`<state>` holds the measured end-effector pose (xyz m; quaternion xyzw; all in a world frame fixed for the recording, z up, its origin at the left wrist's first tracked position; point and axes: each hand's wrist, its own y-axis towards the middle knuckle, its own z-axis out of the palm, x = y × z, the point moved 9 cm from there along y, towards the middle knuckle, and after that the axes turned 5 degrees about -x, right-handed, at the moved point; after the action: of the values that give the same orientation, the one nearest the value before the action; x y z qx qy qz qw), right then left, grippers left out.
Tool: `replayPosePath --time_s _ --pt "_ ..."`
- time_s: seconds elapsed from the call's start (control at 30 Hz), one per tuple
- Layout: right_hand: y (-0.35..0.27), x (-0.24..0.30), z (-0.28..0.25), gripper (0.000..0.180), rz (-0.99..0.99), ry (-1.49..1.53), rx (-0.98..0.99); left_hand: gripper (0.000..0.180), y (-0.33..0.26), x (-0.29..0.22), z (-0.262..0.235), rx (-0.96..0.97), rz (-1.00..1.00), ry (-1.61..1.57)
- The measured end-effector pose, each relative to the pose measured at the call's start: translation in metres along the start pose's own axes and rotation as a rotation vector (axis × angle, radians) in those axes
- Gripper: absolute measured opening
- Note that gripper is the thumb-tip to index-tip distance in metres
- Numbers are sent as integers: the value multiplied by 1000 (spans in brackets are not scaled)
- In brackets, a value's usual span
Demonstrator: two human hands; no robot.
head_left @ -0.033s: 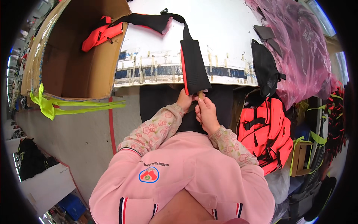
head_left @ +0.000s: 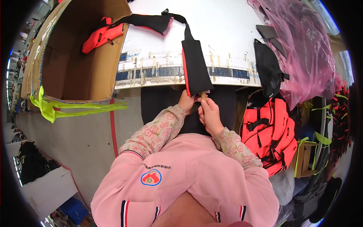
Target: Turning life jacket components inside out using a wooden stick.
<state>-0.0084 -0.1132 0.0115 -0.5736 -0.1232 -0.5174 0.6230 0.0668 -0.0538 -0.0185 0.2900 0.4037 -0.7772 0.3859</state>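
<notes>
A black mesh-faced padded panel (head_left: 196,68) with a red edge hangs over the table's near edge, tilted towards me. From its far end a black strap (head_left: 188,30) runs back to a second black padded piece (head_left: 151,22) and a red-and-black bag part (head_left: 102,38) in the box. My left hand (head_left: 184,103) is closed at the panel's near left corner, fingertips partly hidden beneath it. With bent fingers, my right hand (head_left: 212,115) pinches a thin tan stick-like strip (head_left: 203,96) whose upper end goes under the panel's near end.
An open cardboard box (head_left: 81,68) stands left, with neon-yellow strips (head_left: 47,106) at its near corner. The white table (head_left: 227,34) carries a black pouch (head_left: 266,68) and pink plastic sheeting (head_left: 306,49) at right. Stacked red bags (head_left: 268,132) sit below, right of my arm.
</notes>
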Motion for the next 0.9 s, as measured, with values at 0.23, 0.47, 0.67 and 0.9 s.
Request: replayPosePath --time_s 0.23,0.47,0.67,0.9 --pt "6 12 -7 19 -82 -47 -16 28 3 6 -4 41 97 103" --pt "10 26 -16 19 -12 -168 96 33 4 -5 10 35 74 40" --pt "-6 34 -83 16 -127 -511 96 33 25 -41 -7 -70 158 43" --pt "-40 90 -146 14 -829 -914 -92 31 27 -58 -26 -127 -8 24"
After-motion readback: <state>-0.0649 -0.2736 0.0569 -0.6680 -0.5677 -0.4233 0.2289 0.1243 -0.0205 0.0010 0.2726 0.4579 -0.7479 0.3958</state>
